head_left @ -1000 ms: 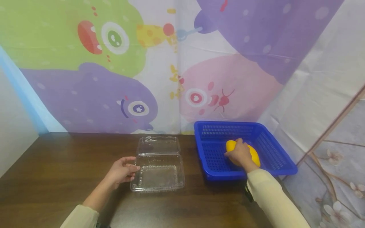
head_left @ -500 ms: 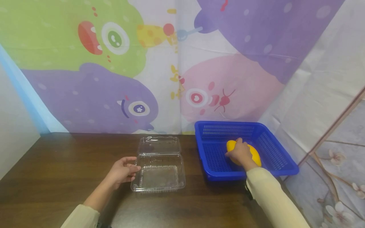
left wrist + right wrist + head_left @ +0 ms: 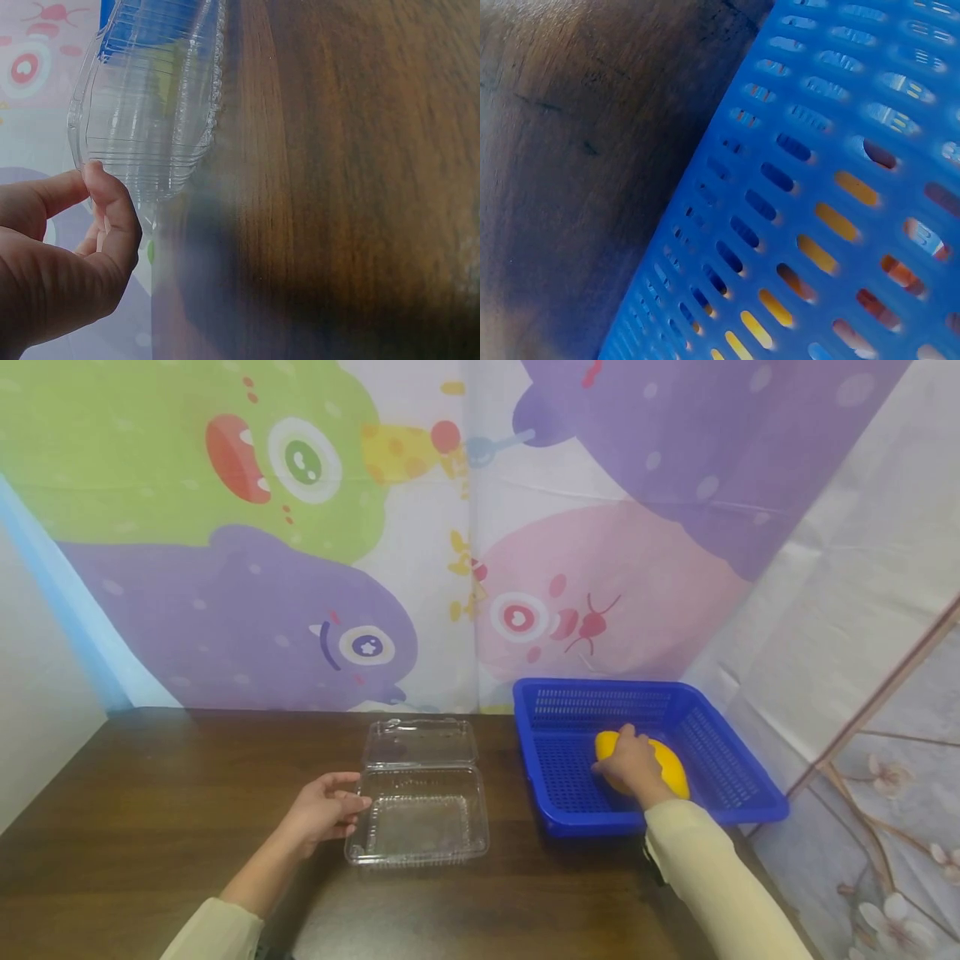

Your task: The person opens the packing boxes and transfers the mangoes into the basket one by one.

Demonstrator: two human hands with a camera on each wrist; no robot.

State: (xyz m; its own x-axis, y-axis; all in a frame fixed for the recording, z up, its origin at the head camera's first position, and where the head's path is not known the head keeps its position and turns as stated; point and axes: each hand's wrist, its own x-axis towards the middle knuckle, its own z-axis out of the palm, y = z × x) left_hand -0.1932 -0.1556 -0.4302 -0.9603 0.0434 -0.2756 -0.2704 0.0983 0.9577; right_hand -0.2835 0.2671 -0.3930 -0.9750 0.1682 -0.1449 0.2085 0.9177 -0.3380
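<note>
A clear plastic clamshell container [image 3: 420, 818] lies opened on the table, its lid [image 3: 418, 743] folded back towards the wall. At its left rim, my left hand [image 3: 324, 810] pinches the edge between thumb and fingers; the left wrist view shows this grip with the hand [image 3: 82, 247] at the container's rim [image 3: 77, 120]. Inside the blue basket [image 3: 600, 818], my right hand [image 3: 633, 764] grips a smooth yellow mango [image 3: 670, 768] from above and partly covers it. In the right wrist view, the basket wall [image 3: 727, 187] hides most of the mango, and yellow shows through its slots.
The basket stands on the right of the brown wooden table [image 3: 187, 793], close to the side wall. A cartoon-print sheet [image 3: 300, 568] covers the back wall. Between container and basket runs a narrow strip of table.
</note>
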